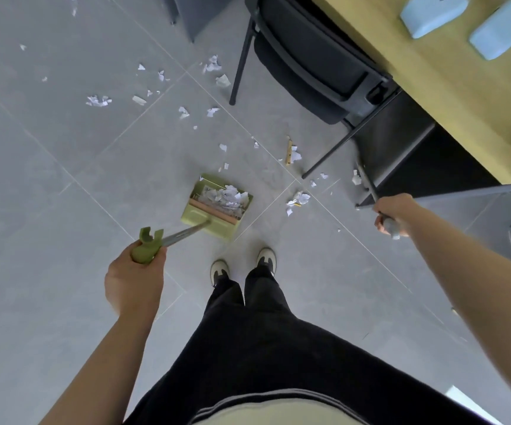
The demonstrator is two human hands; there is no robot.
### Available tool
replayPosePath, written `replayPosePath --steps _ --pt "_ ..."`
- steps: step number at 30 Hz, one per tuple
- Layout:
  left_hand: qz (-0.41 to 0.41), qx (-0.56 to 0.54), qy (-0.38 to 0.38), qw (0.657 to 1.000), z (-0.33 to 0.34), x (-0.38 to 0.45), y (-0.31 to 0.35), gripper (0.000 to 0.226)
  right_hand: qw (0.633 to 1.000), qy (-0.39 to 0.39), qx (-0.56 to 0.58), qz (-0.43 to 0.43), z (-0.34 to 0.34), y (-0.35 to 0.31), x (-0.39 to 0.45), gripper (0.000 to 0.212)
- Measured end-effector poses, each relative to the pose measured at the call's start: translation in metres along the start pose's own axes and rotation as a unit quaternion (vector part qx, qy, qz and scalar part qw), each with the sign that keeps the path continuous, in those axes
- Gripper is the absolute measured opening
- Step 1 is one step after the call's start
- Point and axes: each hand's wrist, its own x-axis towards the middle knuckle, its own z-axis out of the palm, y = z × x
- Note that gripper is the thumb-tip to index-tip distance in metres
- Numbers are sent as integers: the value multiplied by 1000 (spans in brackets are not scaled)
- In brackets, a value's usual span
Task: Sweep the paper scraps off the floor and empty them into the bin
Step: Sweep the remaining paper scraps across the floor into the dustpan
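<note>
Just ahead of the left hand (134,279), on the grey tiled floor (49,210): a pale green plastic dustpan (216,207), tilted back on its heel, with a heap of white paper scraps (228,196) lying in its tray. Fingers of that left hand curled round the green moulded grip (147,245) at the top of the dustpan's slim metal handle (183,233), thumb side up. Out to the side, the right hand (393,214), arm stretched, wrapped round the grey end of a thin metal broom pole (367,182); pole slanting away from the knuckles toward the foot of the dark desk panel (407,154) (broom head not to be made out, blurred against the panel). Between the two hands, nearer the right one: a small cluster of torn white scraps (298,199) on the tile joint. Beyond the fingertips of the right hand: more bits by the black chair leg (327,156), and a short tan wooden stick (288,153) lying flat. Farther off, well past the dustpan: loose scraps scattered over the tiles (98,101), some right beside the front leg of the black padded chair (309,65). Above the right forearm: a yellow wooden desk top (468,96) carrying two pale blue objects (432,15). Below both hands: black trousers (263,332) and two white-and-black shoes (219,271), toes just behind the dustpan.
</note>
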Motion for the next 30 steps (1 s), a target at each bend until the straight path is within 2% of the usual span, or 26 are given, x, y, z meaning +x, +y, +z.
replayPosePath --steps 8,19,23,27,30 --pt "-27 -8 11 1000 -10 12 -26 12 997 1 -69 -30 35 30 -24 12" --pt "22 -5 -27 999 -67 46 -91 16 998 -32 -52 -24 129 114 -113 13" --pt "30 4 -40 999 -84 55 -114 18 995 -59 -79 -31 176 138 -144 3" --pt "40 7 -42 998 -94 57 -128 17 989 -102 -96 -48 214 148 -177 15" --pt "36 0 -45 998 -100 57 -137 15 988 -129 -60 -54 224 147 -201 11"
